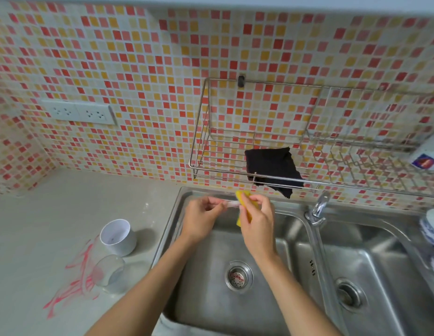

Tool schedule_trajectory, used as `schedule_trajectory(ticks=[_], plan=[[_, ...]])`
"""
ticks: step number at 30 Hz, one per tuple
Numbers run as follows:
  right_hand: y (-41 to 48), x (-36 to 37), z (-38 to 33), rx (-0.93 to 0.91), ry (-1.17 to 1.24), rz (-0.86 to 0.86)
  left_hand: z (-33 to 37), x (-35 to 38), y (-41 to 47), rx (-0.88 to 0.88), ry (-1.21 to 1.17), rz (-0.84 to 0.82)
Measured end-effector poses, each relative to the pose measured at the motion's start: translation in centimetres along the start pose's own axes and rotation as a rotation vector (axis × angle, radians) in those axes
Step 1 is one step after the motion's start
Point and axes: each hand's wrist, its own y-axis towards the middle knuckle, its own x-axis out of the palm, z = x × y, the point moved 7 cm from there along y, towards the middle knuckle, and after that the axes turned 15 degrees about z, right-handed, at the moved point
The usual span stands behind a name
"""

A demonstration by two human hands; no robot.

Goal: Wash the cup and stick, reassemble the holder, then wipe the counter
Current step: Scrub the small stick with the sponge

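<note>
Over the left sink basin, my left hand pinches one end of a thin pale stick. My right hand grips a yellow sponge folded around the stick's other end. On the counter to the left, a white cylindrical holder lies tilted with its opening facing me. A clear glass cup lies on its side just in front of it. Red streaks mark the counter beside the cup.
A black cloth hangs over the wire rack on the tiled wall above the sink. A chrome tap stands between the two basins. A bottle sits on the rack at right; dishes are at the right edge.
</note>
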Motion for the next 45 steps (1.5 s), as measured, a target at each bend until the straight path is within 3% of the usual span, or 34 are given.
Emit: schedule_trajectory(ticks=[5,8,11,17,26,31,35,39,43,45], plan=[[-0.8,0.2,-1.3,-0.068,0.036,-0.091,-0.6,0.7,0.5,-0.016,-0.01,-0.057],[-0.6,0.4,-0.2,-0.032,-0.028,-0.167,-0.8,1.4,0.6,-0.015,-0.001,-0.116],[-1.0,0.9,0.4,-0.111,-0.102,-0.23,-1.2,1.7,0.5,-0.034,-0.013,-0.151],[-0.4,0.6,0.0,-0.212,-0.159,-0.181,-1.6,2.2,-0.2,-0.069,-0.018,-0.188],[-0.4,1.1,-0.8,-0.259,-0.173,-0.296,0.5,1.2,-0.5,0.441,0.313,-0.223],[-0.6,0.8,0.0,-0.092,-0.183,-0.157,0.6,0.4,-0.2,0.303,0.211,-0.089],[-2.3,0.6,-1.5,-0.148,-0.155,-0.162,0.4,0.1,-0.3,0.214,0.118,-0.053],[-1.4,-1.2,0.9,0.049,-0.177,-0.04,0.3,0.2,-0.4,0.17,0.094,-0.032],[-2.5,-0.4,-1.0,-0.126,-0.144,-0.126,0.5,0.7,-0.6,0.178,0.085,-0.073],[-1.5,-1.1,0.9,0.029,-0.166,-0.051,0.3,0.7,-0.6,0.166,0.083,-0.06]])
